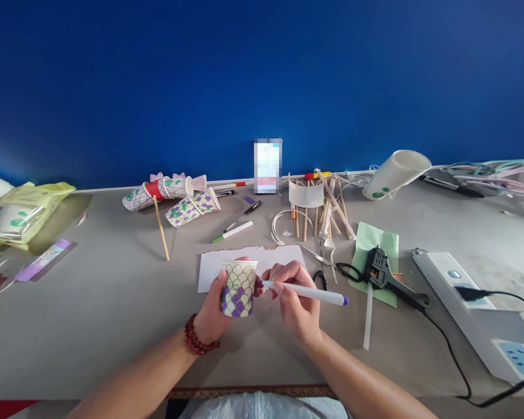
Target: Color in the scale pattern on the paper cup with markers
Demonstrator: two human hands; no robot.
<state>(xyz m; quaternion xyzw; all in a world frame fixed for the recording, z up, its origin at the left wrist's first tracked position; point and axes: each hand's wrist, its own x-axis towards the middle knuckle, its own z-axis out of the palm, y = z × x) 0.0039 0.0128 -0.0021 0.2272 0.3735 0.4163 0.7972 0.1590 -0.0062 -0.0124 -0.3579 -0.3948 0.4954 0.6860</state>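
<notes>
Scale-patterned paper cup point(239, 291) and purple marker point(314, 292) in hand, at the near side of the white sheet point(208, 267).
The left hand point(213, 308) grips the cup, thumb along its side; the right hand point(299, 305) pinches the marker, tip towards the cup, contact unclear. Right of the sheet lies a black glue gun point(378, 270); just beyond the sheet, a green-ended pen point(233, 231); farther beyond it, decorated cups point(191, 210) to the left and an upright bright screen point(268, 166).
</notes>
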